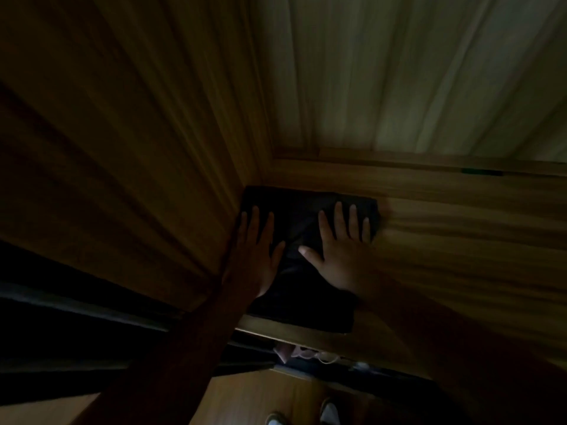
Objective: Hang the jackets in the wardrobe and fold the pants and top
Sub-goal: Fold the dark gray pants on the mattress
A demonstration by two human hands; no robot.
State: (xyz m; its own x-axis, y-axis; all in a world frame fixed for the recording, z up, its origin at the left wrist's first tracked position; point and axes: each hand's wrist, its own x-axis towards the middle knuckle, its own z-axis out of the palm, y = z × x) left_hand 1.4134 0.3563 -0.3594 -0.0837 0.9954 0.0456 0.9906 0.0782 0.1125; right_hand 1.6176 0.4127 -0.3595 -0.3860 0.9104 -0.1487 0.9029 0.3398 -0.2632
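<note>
The person wears whitish shoes (pixel 329 413); forearms (pixel 184 348), left hand (pixel 259 256) and right hand (pixel 340 256) are bare.

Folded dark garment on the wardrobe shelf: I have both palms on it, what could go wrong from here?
1. The folded dark garment has its near end at the front edge of the shelf, so it may slide off once released.
2. The left hand and right hand press flat with no grip; pushing further could bunch the fold against the side wall.
3. The light is dim, so creases are hard to check.
</note>
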